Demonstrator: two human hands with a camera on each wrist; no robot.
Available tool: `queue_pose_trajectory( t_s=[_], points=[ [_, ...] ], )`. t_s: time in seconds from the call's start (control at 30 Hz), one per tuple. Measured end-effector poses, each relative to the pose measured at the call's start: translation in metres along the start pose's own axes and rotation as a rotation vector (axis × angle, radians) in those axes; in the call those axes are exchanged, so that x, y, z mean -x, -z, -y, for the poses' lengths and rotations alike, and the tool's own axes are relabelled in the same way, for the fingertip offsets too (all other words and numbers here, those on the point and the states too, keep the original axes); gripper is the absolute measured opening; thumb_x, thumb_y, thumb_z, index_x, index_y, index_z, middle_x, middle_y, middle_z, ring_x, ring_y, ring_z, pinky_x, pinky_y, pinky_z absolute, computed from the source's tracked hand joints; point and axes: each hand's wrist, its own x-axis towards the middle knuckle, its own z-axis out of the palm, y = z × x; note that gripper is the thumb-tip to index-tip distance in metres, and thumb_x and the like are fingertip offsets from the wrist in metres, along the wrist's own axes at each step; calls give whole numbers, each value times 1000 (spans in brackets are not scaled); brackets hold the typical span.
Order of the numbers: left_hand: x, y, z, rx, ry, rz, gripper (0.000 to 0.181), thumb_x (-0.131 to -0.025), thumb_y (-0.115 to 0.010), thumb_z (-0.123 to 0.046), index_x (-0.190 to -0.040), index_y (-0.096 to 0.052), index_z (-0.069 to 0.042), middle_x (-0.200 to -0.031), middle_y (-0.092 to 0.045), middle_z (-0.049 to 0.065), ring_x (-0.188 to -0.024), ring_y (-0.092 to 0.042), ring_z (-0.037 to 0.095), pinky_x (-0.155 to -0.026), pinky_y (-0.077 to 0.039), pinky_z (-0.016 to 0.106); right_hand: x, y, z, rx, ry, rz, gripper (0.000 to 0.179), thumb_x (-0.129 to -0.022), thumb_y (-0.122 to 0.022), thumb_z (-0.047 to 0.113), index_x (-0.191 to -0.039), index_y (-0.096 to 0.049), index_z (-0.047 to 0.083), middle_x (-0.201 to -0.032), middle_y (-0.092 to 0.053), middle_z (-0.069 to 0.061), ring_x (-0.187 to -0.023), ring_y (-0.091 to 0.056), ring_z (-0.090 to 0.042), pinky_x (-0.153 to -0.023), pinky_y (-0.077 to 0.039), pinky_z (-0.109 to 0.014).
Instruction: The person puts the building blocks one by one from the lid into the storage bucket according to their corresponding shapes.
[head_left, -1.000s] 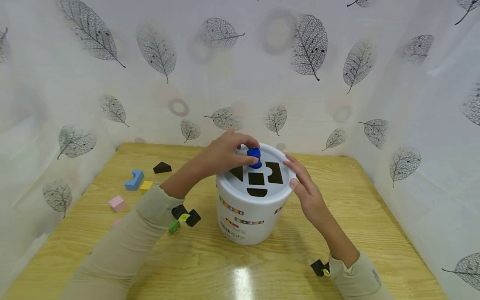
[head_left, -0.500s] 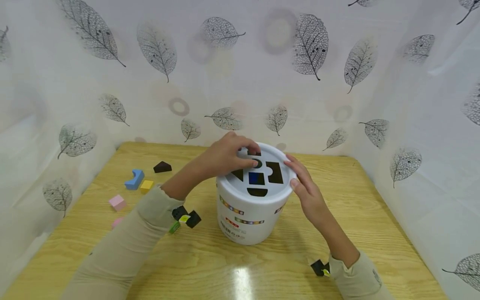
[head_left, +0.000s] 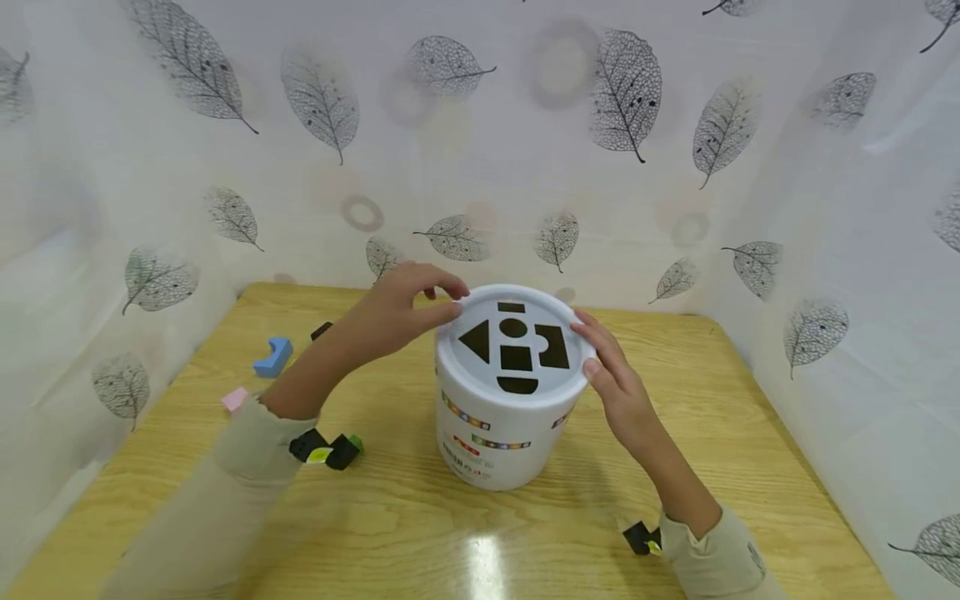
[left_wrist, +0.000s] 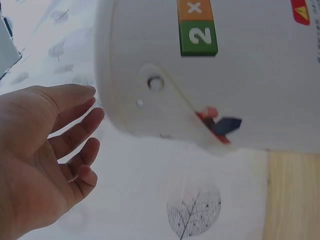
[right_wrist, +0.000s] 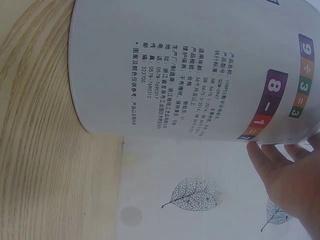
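A white bucket (head_left: 495, 425) stands upright on the table. Its lid (head_left: 476, 375) has dark cut-outs, among them a triangle, a circle and a square. At the lid's left rim is my left hand (head_left: 397, 308), fingers loosely bent, thumb and index apart with nothing between them. In the left wrist view the left hand (left_wrist: 47, 145) has its fingertips close to the bucket's rim; whether they touch it I cannot tell. My right hand (head_left: 618, 375) rests against the right side of the rim, its fingers fairly straight. The right wrist view has those fingers (right_wrist: 267, 160) beside the printed bucket wall.
Left of the bucket lie a blue notched block (head_left: 273, 357), a black block (head_left: 321, 331), a pink block (head_left: 234, 399) and a green block (head_left: 356, 444), some partly behind my left arm. A leaf-patterned curtain (head_left: 495, 167) encloses the wooden table (head_left: 420, 533).
My left hand pinched a blue rounded block over the circular hole, then let it go. Blue showed inside the bucket, then vanished. The left hand moved left to the rim; the right stayed.
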Motion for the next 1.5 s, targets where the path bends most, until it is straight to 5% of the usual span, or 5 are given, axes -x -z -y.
queue_pose_trajectory(
  t_s=[0.53, 0.7, 1.0, 1.27, 1.5],
  points=[
    [78, 18, 44, -1, 205, -7, 29, -101, -61, -37, -124, -66, -20, -126, -64, -1, -107, -53, 20, -86, -44, 43, 0, -1, -1, 2, 3, -8, 45, -108, -37, 12, -152, -45, 15, -165, -28, 5, -154, -22, -21, -113, -31, -14],
    [103, 9, 59, -43, 259, -15, 30, -101, -61, -40, -125, -66, -22, -124, -65, -2, -106, -53, 18, -86, -44, 42, 1, -1, -1, 2, -3, -10, 45, -108, -37, 13, -152, -45, 16, -165, -28, 6, -154, -21, -20, -113, -30, -14],
    [137, -16, 85, 32, 362, 2, 35, -100, -63, -40, -126, -65, -17, -127, -65, 5, -105, -55, 21, -89, -44, 43, 1, -1, 0, 0, -1, -13, 44, -108, -37, 13, -152, -45, 14, -165, -28, 5, -154, -21, -21, -113, -30, -14],
    [154, -30, 98, 120, 429, 86, 46, -97, -67, -39, -132, -62, -9, -128, -63, 10, -102, -53, 24, -75, -49, 33, 2, 0, 0, -1, -3, -12, 45, -108, -36, 14, -152, -44, 13, -165, -27, 3, -154, -21, -19, -113, -30, -14],
    [166, -30, 106, 97, 483, 122, 46, -95, -70, -34, -133, -60, -10, -126, -63, 11, -96, -51, 24, -65, -49, 31, 1, -1, 2, 12, 11, 10, 45, -108, -37, 13, -152, -42, 10, -166, -24, -10, -154, -20, -19, -113, -30, -14]
  ],
)
